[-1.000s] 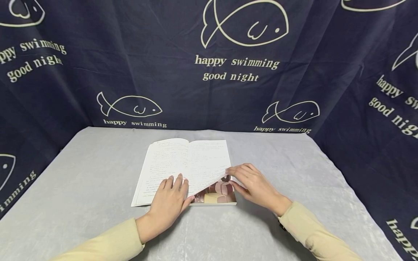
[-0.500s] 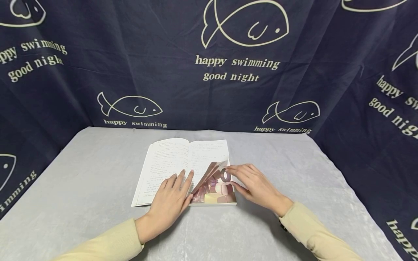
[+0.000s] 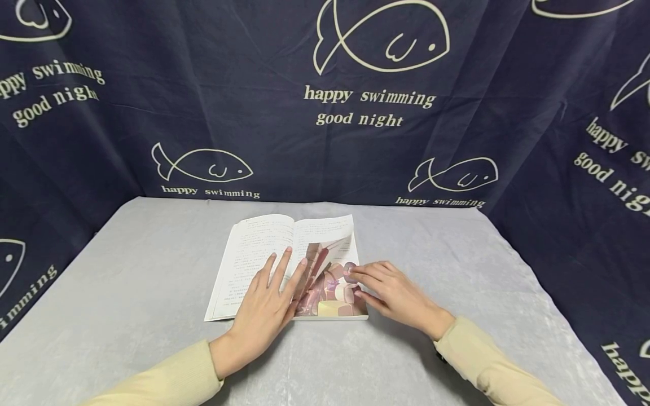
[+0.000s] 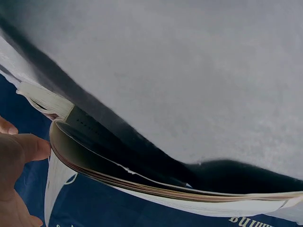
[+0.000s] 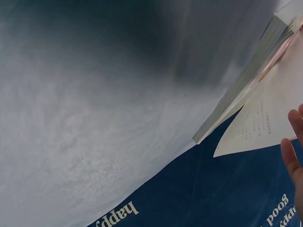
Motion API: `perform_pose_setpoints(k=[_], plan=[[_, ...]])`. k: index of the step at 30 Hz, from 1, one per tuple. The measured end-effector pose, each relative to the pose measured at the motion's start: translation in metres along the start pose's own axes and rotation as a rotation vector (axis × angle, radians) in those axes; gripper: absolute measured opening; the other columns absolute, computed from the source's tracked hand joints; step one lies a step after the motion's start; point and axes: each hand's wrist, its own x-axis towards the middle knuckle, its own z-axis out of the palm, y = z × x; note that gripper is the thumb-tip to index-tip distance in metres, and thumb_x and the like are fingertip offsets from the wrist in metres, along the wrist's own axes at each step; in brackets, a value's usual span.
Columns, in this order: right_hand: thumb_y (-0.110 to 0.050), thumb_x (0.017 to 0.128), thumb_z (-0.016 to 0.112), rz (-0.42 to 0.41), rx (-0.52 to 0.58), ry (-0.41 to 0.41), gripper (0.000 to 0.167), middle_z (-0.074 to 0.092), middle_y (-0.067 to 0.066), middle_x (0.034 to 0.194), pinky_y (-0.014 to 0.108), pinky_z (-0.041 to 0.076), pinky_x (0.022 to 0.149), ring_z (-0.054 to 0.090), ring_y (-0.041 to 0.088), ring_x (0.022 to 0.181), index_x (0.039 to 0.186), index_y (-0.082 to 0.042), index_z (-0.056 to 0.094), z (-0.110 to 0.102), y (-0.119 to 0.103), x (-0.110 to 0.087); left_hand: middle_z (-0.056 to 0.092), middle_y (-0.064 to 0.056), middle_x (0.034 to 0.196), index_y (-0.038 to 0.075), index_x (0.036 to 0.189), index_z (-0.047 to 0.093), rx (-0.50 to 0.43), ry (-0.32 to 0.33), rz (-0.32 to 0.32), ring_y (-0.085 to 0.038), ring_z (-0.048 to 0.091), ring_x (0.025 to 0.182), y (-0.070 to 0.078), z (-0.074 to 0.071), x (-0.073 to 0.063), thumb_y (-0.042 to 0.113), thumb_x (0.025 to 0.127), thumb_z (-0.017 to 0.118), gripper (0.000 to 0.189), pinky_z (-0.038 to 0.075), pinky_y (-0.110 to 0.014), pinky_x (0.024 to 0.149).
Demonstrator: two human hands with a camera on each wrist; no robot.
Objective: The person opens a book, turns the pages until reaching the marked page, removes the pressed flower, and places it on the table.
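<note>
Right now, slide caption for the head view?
Left hand on open book, right hand at the picture page, a leaf curled up.

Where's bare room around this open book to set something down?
The grey cloth table is bare left of the open white-paged book, right of the right hand, and between the book and the navy fish-print curtain. Crowded: the book's near half, left hand over it, right hand at its edge.

Draped-off space, actual rm type hidden; grey-covered table [image 3: 147,270] closed in at back & both sides by navy drapes [image 3: 276,118], printed w/ pale fish [image 3: 391,37] & "good night" txt [image 3: 359,119].
</note>
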Motion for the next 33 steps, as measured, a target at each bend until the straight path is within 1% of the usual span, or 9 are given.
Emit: perform_pose_setpoints(k=[7,14,19,25,28,33], plan=[[-0.022,0.082,0.064,-0.003,0.011,-0.057,0.031,0.064,0.003,0.109,0.032,0.042,0.09,0.058,0.017,0.101,0.11,-0.007,0.063,0.0053,-0.0018,-0.0027,0.021,-0.018,0.15,0.015,0.143,0.029,0.008,0.023,0.01,-0.041,0.03,0.131,-0.0004,-0.0008,0.0005,0.031,0.073,0.07,0.083,0.041,-0.046,0.093],[-0.024,0.08,0.068,-0.008,0.024,-0.103,0.027,0.065,0.001,0.106,0.031,0.042,0.089,0.057,0.016,0.099,0.103,-0.01,0.065,0.0081,-0.0053,-0.0043,0.018,-0.015,0.152,0.013,0.14,0.035,0.057,0.018,0.021,-0.038,0.02,0.137,-0.0004,-0.0014,-0.001,0.032,0.076,0.064,0.072,0.033,-0.049,0.101],[-0.023,0.078,0.069,-0.01,0.037,-0.123,0.023,0.065,0.0,0.106,0.031,0.042,0.09,0.057,0.016,0.099,0.099,-0.013,0.065,0.0092,-0.0065,-0.0055,0.018,-0.015,0.152,0.011,0.137,0.04,0.061,0.041,0.023,-0.039,0.018,0.137,-0.0006,-0.0005,-0.0015,0.033,0.076,0.063,0.068,0.028,-0.051,0.104],[-0.024,0.079,0.068,-0.022,0.035,-0.147,0.025,0.065,0.001,0.105,0.032,0.042,0.089,0.057,0.016,0.099,0.101,-0.011,0.064,0.0102,-0.0068,-0.006,0.025,-0.014,0.149,0.011,0.133,0.046,0.062,0.061,0.037,-0.038,0.021,0.137,-0.0013,0.0014,-0.0025,0.033,0.073,0.068,0.068,0.029,-0.05,0.103],[-0.027,0.08,0.068,-0.018,0.025,-0.173,0.028,0.065,0.0,0.104,0.032,0.042,0.089,0.057,0.015,0.099,0.103,-0.011,0.064,0.0099,-0.0076,-0.0062,0.03,-0.013,0.147,0.012,0.131,0.048,0.049,0.054,0.042,-0.036,0.024,0.136,-0.001,0.0018,-0.0031,0.031,0.071,0.07,0.067,0.029,-0.05,0.103],[-0.034,0.08,0.067,0.005,0.017,-0.207,0.033,0.064,-0.001,0.105,0.032,0.042,0.089,0.057,0.014,0.099,0.105,-0.012,0.063,0.0097,-0.0084,-0.0074,0.031,-0.012,0.147,0.015,0.129,0.049,0.046,-0.009,0.042,-0.034,0.027,0.135,0.0006,0.0002,-0.0036,0.027,0.072,0.067,0.061,0.025,-0.05,0.106]])
